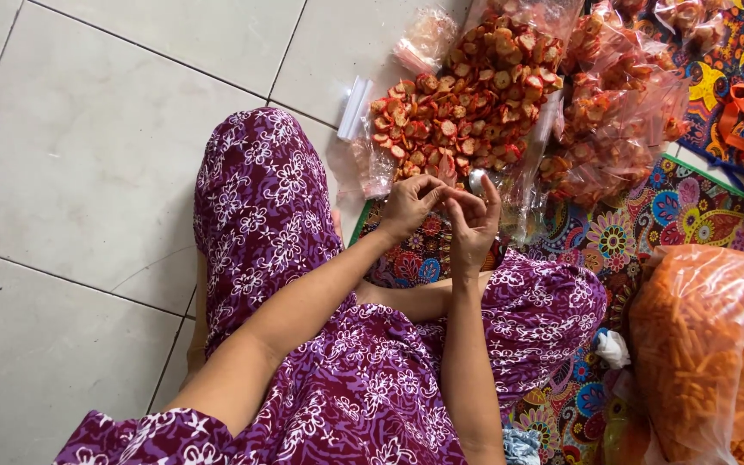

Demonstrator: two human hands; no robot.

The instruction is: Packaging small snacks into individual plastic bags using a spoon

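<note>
The person sits on the tiled floor [88,146] with legs folded under a purple floral garment [260,224]. Both forearms extend forward and the hands meet above the near edge of a patterned mat [622,232].

Left hand [408,205]: fingers curled inward, fingertips directed toward the right hand. The grip is partly pressed together; what it pinches, if anything, cannot be told.

Right hand [473,226]: palm turned toward the left hand, index finger raised, remaining fingers bent. A small clear plastic bag [475,179] shows just beyond its fingertips, and the thumb and fingers appear to pinch the edge of it. The contact is too small to confirm.

The large open clear bag of red-rimmed sliced crackers [467,95] lies on the floor directly ahead of both hands, its near edge just beside the fingertips. A roll of clear bags [356,108] lies to the left of the heap.

To the right of the heap, filled packets of the same crackers [617,112] are piled on the mat. A large bag of orange stick snacks [703,344] stands at the right edge, well apart from the hands. A crumpled white tissue [613,349] lies beside the right knee.
</note>
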